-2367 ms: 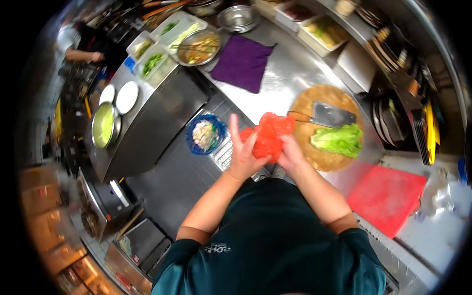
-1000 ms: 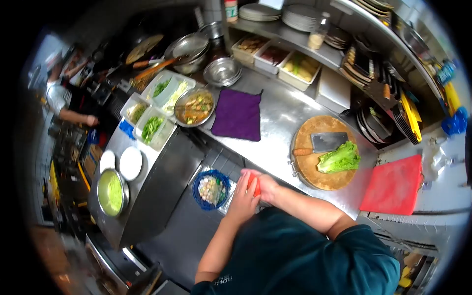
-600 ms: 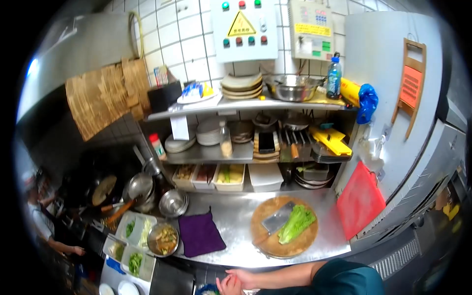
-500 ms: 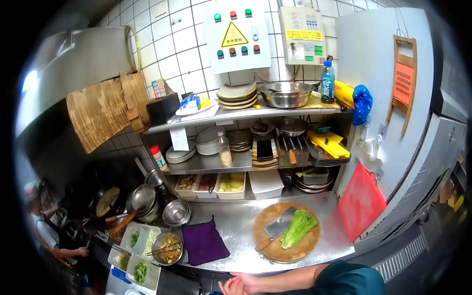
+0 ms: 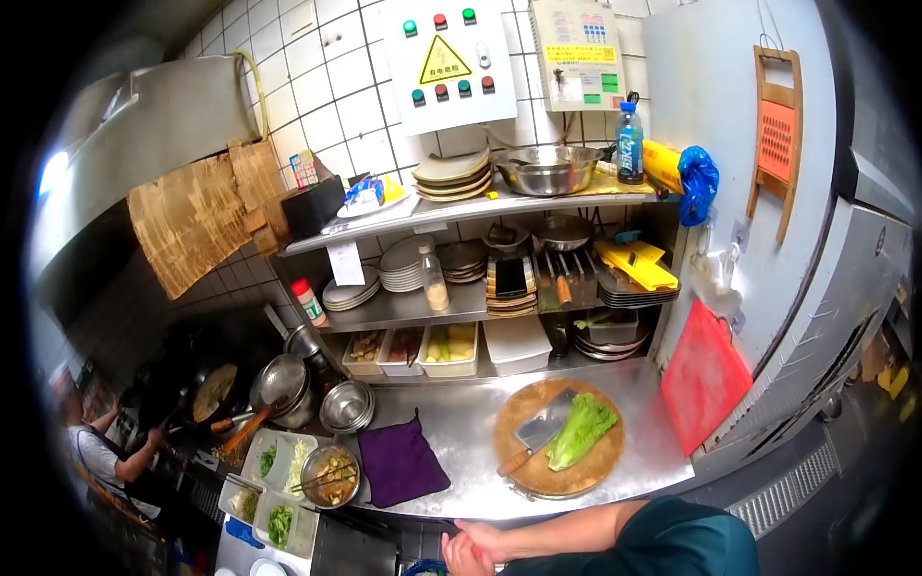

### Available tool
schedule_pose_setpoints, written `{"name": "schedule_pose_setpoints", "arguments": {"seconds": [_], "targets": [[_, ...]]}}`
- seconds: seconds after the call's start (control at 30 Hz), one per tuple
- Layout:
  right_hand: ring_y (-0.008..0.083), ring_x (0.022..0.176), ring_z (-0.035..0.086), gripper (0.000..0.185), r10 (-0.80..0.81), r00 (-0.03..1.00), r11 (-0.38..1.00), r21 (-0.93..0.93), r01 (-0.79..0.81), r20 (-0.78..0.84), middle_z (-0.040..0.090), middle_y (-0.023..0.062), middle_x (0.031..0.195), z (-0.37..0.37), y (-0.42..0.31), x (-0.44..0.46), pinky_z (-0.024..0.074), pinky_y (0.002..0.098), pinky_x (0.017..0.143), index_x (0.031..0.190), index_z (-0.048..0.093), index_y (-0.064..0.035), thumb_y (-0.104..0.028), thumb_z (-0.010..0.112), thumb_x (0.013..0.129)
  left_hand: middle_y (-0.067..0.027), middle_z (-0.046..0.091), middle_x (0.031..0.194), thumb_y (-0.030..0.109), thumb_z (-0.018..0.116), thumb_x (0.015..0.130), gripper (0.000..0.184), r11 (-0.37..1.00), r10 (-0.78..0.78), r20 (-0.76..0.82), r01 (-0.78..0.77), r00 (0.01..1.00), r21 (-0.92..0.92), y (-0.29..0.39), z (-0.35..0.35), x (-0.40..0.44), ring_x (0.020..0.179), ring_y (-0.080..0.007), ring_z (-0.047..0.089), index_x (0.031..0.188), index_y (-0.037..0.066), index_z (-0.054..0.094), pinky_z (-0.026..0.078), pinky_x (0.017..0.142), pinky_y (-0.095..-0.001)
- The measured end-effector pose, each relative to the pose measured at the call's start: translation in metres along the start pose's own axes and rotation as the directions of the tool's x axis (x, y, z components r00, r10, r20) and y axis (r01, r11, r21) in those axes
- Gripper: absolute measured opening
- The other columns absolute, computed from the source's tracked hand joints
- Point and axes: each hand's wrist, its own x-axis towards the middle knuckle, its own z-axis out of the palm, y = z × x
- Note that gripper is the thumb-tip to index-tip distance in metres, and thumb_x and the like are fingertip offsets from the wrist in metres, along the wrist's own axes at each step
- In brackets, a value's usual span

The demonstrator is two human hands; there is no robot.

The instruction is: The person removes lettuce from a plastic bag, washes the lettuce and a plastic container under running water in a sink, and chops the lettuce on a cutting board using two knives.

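Observation:
At the bottom edge my right hand (image 5: 487,540) reaches in from the right, its bare forearm coming out of a dark teal sleeve. My left hand (image 5: 465,556) meets it there, partly overlapping it and cut off by the frame. The visible fingers look loosely bent, and nothing shows in either hand. Above them on the steel counter (image 5: 461,403) stands a round wooden chopping board (image 5: 600,468). A head of leafy lettuce (image 5: 581,432) lies on it beside a cleaver (image 5: 545,422) with a wooden handle. Left of the board lies a purple cloth (image 5: 401,464).
A metal bowl with chopsticks (image 5: 330,475) stands near tubs of cut greens (image 5: 279,523). Shelves hold plates (image 5: 401,266) and food tubs (image 5: 449,351). A red board (image 5: 706,379) hangs at right. At left, another person (image 5: 115,461) stands by a wok (image 5: 213,394).
My hands have shifted slightly right and drawn closer together. The view has tilted a little. The other person's arm has risen toward the wok. The lettuce and cleaver stay on the board.

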Motion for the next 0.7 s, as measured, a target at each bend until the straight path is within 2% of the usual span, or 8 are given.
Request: {"name": "schedule_pose_setpoints", "arguments": {"seconds": [0.03, 0.13, 0.3, 0.37, 0.47, 0.53, 0.67, 0.7], "targets": [[0.0168, 0.055, 0.048, 0.05, -0.047, 0.996, 0.999, 0.001, 0.047, -0.078, 0.051, 0.0027, 0.063, 0.017, 0.0, -0.009, 0.0407, 0.0343, 0.051, 0.073, 0.053, -0.0161, -0.053, 0.039, 0.104, -0.0237, 0.06, 0.11, 0.005, 0.065, 0.078, 0.038, 1.0, 0.018, -0.005, -0.018, 1.0, 0.0, 0.0, -0.001, 0.0, 0.107, -0.0415, 0.057, 0.114, -0.004, 0.055, 0.035, 0.11, -0.0587], [0.0161, 0.055, 0.049, 0.049, 0.048, 0.998, 0.998, 0.038, -0.046, -0.052, 0.052, 0.0029, 0.063, 0.024, -0.004, -0.019, 0.0407, 0.0332, 0.051, 0.073, 0.054, -0.0156, -0.051, 0.04, 0.104, -0.0239, 0.06, 0.112, 0.008, 0.066, 0.079, 0.038, 0.999, 0.051, -0.004, -0.051, 0.999, 0.009, -0.001, -0.006, -0.002, 0.108, -0.0421, 0.057, 0.114, -0.004, 0.055, 0.035, 0.11, -0.0589], [0.0231, 0.091, 0.062, 0.05, -0.036, 0.993, 0.997, 0.068, 0.028, 0.116, 0.067, 0.0118, 0.092, 0.007, 0.012, 0.015, 0.0488, 0.0427, 0.09, 0.092, 0.062, -0.0048, -0.045, 0.036, 0.106, -0.0196, 0.063, 0.115, 0.007, 0.066, 0.076, 0.042, 0.999, -0.032, 0.07, 0.03, 0.997, 0.023, -0.027, -0.003, -0.008, 0.106, -0.0382, 0.061, 0.115, -0.006, 0.06, 0.033, 0.112, -0.0618], [0.0275, 0.097, 0.062, 0.054, 0.081, 0.988, 0.989, 0.111, -0.096, 0.134, 0.068, 0.0143, 0.1, -0.017, 0.069, 0.023, 0.0468, 0.0462, 0.095, 0.098, 0.063, -0.0064, -0.05, 0.032, 0.106, -0.0199, 0.064, 0.117, 0.01, 0.067, 0.079, 0.04, 0.985, -0.161, 0.079, 0.155, 0.984, 0.072, -0.022, -0.01, -0.056, 0.108, -0.0365, 0.061, 0.115, -0.004, 0.06, 0.032, 0.113, -0.0604], [0.0303, 0.117, 0.057, 0.068, 0.15, 0.989, 0.981, 0.127, -0.148, -0.009, 0.059, 0.015, 0.128, 0.033, -0.017, -0.022, 0.042, 0.048, 0.105, 0.119, 0.056, -0.0067, -0.065, 0.03, 0.1, -0.0226, 0.055, 0.132, 0.016, 0.067, 0.086, 0.044, 0.988, -0.148, 0.152, 0.14, 0.977, 0.063, -0.025, -0.027, -0.006, 0.121, -0.0383, 0.054, 0.124, -0.002, 0.057, 0.037, 0.11, -0.0547], [0.0309, 0.11, 0.06, 0.067, 0.234, 0.957, 0.947, 0.183, -0.265, 0.174, 0.066, 0.0148, 0.114, 0.03, -0.019, -0.025, 0.0433, 0.045, 0.103, 0.109, 0.062, -0.0044, -0.064, 0.032, 0.1, -0.0239, 0.054, 0.131, 0.015, 0.069, 0.084, 0.046, 0.986, -0.165, 0.16, 0.167, 0.973, 0.003, -0.027, -0.034, -0.015, 0.12, -0.0414, 0.054, 0.124, -0.003, 0.056, 0.039, 0.109, -0.0524], [0.0213, 0.111, 0.059, 0.068, 0.302, 0.929, 0.951, -0.137, -0.277, 0.215, 0.063, 0.0069, 0.119, 0.06, -0.022, -0.054, 0.044, 0.036, 0.099, 0.126, 0.054, -0.012, -0.07, 0.037, 0.096, -0.0241, 0.053, 0.13, 0.005, 0.076, 0.078, 0.051, 0.968, -0.252, 0.034, 0.252, 0.967, 0.001, -0.025, -0.053, -0.041, 0.118, -0.0435, 0.055, 0.125, -0.001, 0.055, 0.046, 0.1, -0.0475], [0.0205, 0.121, 0.054, 0.073, 0.295, 0.925, 0.929, -0.297, -0.219, 0.239, 0.059, 0.0082, 0.129, 0.064, -0.022, -0.06, 0.0396, 0.034, 0.103, 0.143, 0.043, -0.012, -0.068, 0.042, 0.096, -0.024, 0.053, 0.13, 0.005, 0.076, 0.078, 0.052, 0.95, -0.307, -0.062, 0.31, 0.95, 0.037, -0.025, -0.06, -0.044, 0.117, -0.0428, 0.055, 0.125, -0.001, 0.055, 0.046, 0.1, -0.0466]]}}
